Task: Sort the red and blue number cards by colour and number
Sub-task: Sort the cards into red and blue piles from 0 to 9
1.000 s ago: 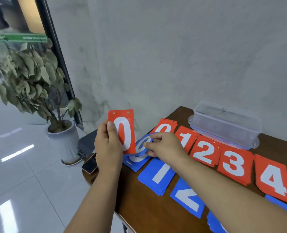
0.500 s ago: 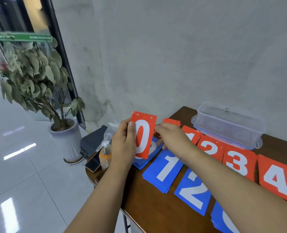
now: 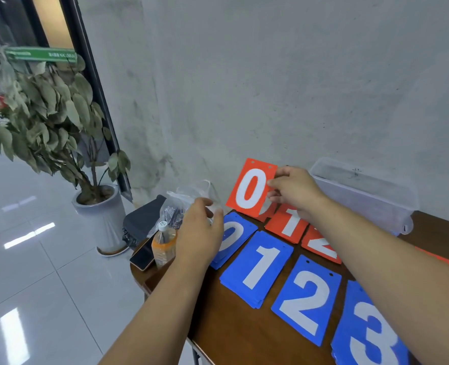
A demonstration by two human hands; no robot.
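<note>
My right hand (image 3: 294, 191) pinches a red 0 card (image 3: 248, 189) by its right edge and holds it upright above the far left of the red row. Below it lie the red 1 card (image 3: 288, 223) and the red 2 card (image 3: 319, 245), partly under my right arm. The blue row runs nearer to me: blue 0 stack (image 3: 235, 239), blue 1 stack (image 3: 257, 267), blue 2 card (image 3: 306, 299), blue 3 card (image 3: 371, 335). My left hand (image 3: 199, 233) hovers over the blue 0 stack's left edge, fingers loosely curled, holding nothing.
A clear plastic box (image 3: 363, 193) stands against the wall behind the red row. At the brown table's (image 3: 234, 327) left end are a bottle of orange drink (image 3: 163, 246), a phone (image 3: 141, 259) and a clear bag (image 3: 184, 204). A potted plant (image 3: 52, 133) stands on the floor to the left.
The red 0 card passed from my left hand to my right hand and moved right, over the red row. My left hand dropped toward the blue 0 stack.
</note>
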